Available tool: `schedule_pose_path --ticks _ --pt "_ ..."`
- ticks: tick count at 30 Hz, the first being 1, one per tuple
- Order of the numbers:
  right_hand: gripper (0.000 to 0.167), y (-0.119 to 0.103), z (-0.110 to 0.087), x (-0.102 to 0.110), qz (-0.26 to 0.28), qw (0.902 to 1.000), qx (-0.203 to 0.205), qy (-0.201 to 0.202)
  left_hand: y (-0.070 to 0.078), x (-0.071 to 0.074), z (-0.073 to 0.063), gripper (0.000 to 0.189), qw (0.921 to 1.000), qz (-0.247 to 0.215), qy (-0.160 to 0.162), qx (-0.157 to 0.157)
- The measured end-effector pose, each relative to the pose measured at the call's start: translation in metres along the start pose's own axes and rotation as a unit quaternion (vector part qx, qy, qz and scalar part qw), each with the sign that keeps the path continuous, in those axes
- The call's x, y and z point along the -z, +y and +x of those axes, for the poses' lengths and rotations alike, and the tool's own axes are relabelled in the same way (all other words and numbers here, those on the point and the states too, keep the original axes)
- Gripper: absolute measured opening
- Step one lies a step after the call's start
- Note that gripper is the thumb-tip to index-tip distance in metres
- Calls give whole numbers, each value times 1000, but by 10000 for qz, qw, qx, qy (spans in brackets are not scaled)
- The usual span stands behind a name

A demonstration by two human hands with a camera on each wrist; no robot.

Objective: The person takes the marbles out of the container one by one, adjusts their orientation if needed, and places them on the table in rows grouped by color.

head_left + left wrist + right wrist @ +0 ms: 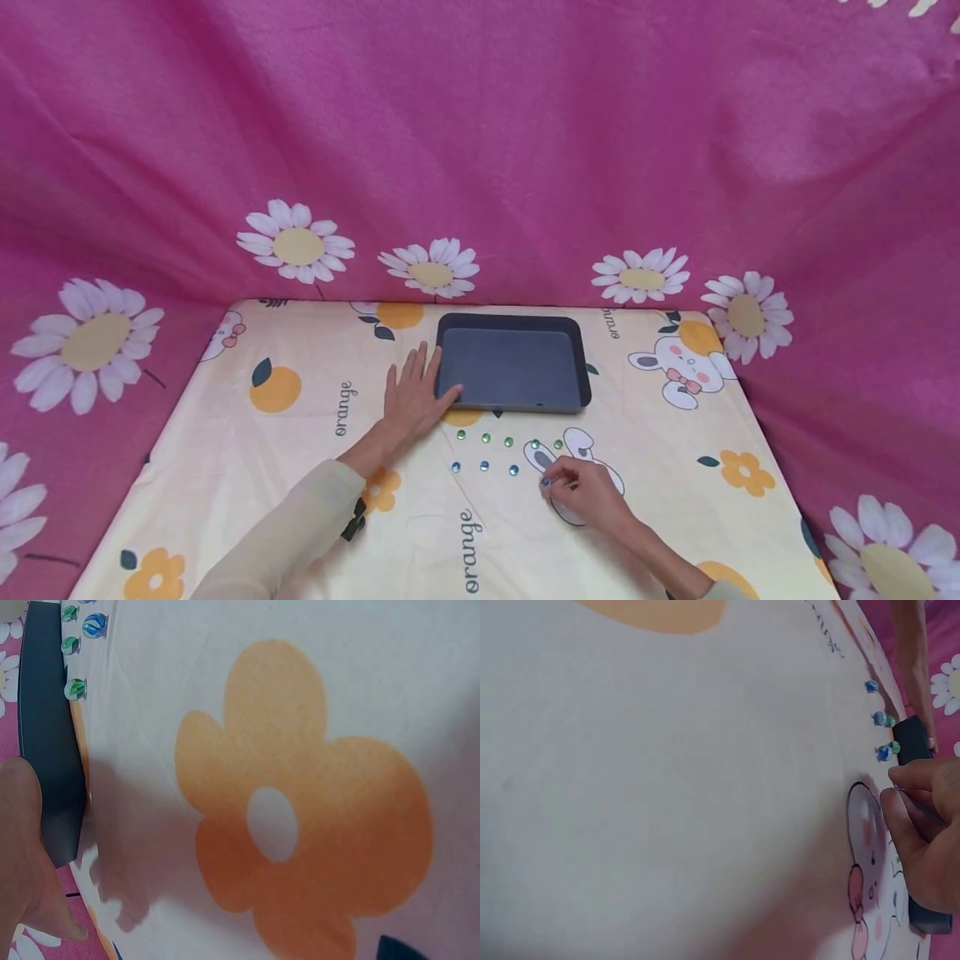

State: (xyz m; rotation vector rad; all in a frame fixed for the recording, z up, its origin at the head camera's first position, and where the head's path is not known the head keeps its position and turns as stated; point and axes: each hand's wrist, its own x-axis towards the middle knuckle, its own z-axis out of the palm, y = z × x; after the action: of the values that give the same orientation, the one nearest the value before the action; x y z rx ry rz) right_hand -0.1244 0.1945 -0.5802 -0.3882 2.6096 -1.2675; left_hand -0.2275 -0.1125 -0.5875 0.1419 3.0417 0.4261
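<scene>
A dark grey rectangular tray point(513, 367) lies on the cloth. My left hand point(412, 396) rests at its left side, fingers extended, the thumb over the near left rim. In front of the tray is a row of several green marbles point(486, 437). Nearer to me, three blue marbles point(484, 466) form a second row. My right hand point(588, 493) is at the right end of this row, thumb and fingertips pinching a small blue marble point(545, 482). In the right wrist view the fingers mostly hide that marble.
A cream cloth point(300, 467) printed with oranges, flowers and rabbits covers the table. Behind and on both sides hangs a pink curtain point(525, 150) with white daisies. A small black object point(354, 521) shows beneath the left forearm.
</scene>
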Motion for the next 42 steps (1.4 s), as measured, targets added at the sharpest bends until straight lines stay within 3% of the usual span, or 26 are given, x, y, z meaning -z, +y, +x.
schedule_pose_path --ticks 7,18,42 --pt "17 3 2 -5 35 9997 223 64 -1 0 0 89 10000 9 22 -37" --pt "19 3 11 -12 -131 9997 -192 94 -2 2 1 89 10000 55 20 -29" --pt "23 6 13 -17 -104 9998 -127 114 0 0 -1 89 10000 3 32 10"
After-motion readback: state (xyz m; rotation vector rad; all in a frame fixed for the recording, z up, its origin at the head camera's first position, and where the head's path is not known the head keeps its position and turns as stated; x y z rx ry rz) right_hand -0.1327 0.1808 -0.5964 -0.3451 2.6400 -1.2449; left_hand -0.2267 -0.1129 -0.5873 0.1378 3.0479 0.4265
